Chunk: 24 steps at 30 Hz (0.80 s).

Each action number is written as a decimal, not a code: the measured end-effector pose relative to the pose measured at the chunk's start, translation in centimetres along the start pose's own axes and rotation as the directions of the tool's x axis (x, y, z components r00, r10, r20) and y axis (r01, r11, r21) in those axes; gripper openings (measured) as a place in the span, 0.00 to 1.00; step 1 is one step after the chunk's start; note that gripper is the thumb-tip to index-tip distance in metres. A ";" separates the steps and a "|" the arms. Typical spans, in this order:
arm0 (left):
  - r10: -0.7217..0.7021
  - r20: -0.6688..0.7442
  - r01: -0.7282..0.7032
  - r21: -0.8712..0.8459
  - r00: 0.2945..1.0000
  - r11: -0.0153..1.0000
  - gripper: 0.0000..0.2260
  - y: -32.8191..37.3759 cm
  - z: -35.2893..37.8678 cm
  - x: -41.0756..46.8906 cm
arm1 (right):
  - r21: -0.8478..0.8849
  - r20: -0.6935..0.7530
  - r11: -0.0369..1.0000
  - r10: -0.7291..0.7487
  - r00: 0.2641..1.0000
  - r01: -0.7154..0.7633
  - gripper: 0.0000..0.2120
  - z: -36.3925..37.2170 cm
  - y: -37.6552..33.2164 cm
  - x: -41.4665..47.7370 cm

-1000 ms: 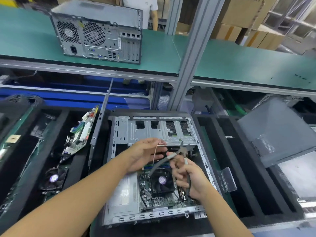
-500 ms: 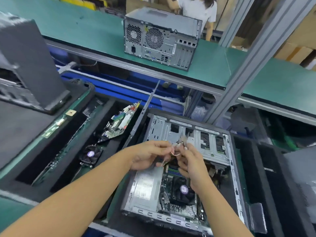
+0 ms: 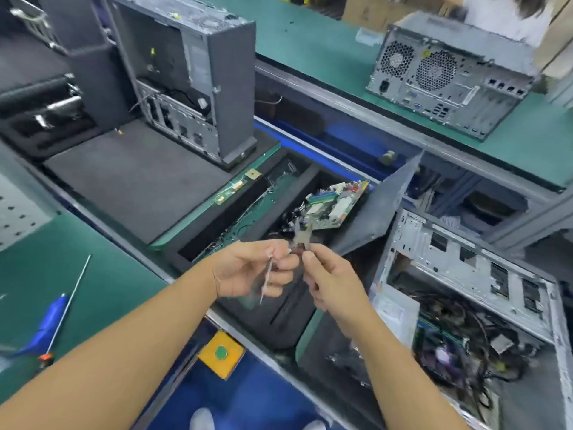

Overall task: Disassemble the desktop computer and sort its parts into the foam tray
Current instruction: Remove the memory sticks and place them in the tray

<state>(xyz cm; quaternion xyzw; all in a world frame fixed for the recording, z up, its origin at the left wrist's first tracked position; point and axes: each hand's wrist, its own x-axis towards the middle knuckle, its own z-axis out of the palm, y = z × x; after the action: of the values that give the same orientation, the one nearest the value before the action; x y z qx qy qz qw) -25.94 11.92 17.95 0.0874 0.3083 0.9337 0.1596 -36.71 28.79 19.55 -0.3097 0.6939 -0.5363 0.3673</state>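
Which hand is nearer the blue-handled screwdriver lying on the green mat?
Left. The left hand, pinching a thin strip, is right of the screwdriver, over the foam tray; the right hand, gripping pliers, sits farther right, toward the open case.

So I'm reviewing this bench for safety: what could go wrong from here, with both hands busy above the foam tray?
The tool gripped by the right hand sits close to the fingertips of the left hand, so it might nick them. The thin strip that the left hand pinches could slip into the wrong slot of the foam tray. The motherboard leaning just beyond could get knocked.
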 end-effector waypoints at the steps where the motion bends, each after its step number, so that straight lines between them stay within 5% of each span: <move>1: -0.004 -0.052 0.006 0.025 0.999 1.000 0.05 0.1 -1.0 -2.7 | -0.068 0.043 0.998 0.018 0.999 -0.015 0.09 2.4 0.3 0.6; 6: -0.074 -0.474 0.133 0.093 0.878 0.987 0.07 -1.6 -6.0 -15.4 | -0.187 0.149 0.942 0.307 0.940 -0.278 0.09 13.9 3.3 2.7; 8: -0.079 -0.641 0.155 0.063 0.763 0.986 0.06 -3.0 -7.4 -19.7 | -0.241 0.159 0.891 0.428 0.890 -0.385 0.07 18.0 4.8 3.2; 13: -0.065 -0.912 0.196 0.017 0.405 0.980 0.03 -7.0 -9.8 -26.8 | -0.360 0.287 0.856 0.481 0.829 -0.372 0.11 26.6 9.1 4.2; 18: 0.089 -0.996 0.249 0.091 0.020 0.964 0.06 -9.1 -12.3 -30.0 | -0.287 0.328 0.835 0.546 0.771 -0.469 0.12 32.3 11.4 5.2; 24: 0.153 -0.980 0.208 0.125 -0.125 0.970 0.03 -8.5 -15.0 -31.5 | -0.120 0.332 0.787 0.606 0.722 -0.606 0.22 35.5 12.9 7.0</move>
<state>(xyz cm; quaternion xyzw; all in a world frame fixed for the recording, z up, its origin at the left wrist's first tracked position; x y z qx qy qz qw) 1.68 -0.91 -1.11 -0.6305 0.4345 0.6322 -0.1183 -11.06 7.72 0.32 -0.1576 0.6799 -0.3213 0.6401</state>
